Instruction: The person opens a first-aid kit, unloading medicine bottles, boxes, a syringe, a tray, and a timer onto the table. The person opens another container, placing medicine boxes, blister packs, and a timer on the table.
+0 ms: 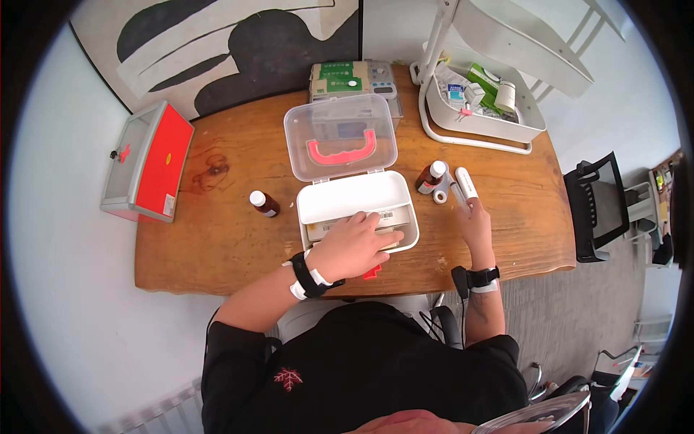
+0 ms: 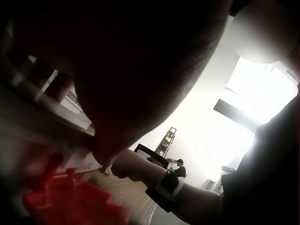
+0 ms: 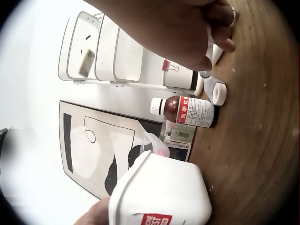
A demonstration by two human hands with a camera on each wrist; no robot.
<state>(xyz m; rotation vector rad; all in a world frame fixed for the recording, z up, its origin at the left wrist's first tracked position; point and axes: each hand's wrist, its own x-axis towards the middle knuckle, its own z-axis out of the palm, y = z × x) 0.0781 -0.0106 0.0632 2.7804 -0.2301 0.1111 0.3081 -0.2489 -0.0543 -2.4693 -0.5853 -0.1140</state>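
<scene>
The left hand (image 1: 348, 247) is reaching into the white plastic case (image 1: 350, 201), fingers loosely spread over a carton (image 1: 388, 216); rightward, the right hand (image 1: 476, 223) is pinching a slim item (image 1: 457, 194) near the brown bottle (image 1: 426, 182).

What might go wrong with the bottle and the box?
The right hand might bump the nearby brown bottle and knock it over, as it stands upright. The left hand reaches over the front rim of the white box, so it could perhaps nudge or tip it.
</scene>
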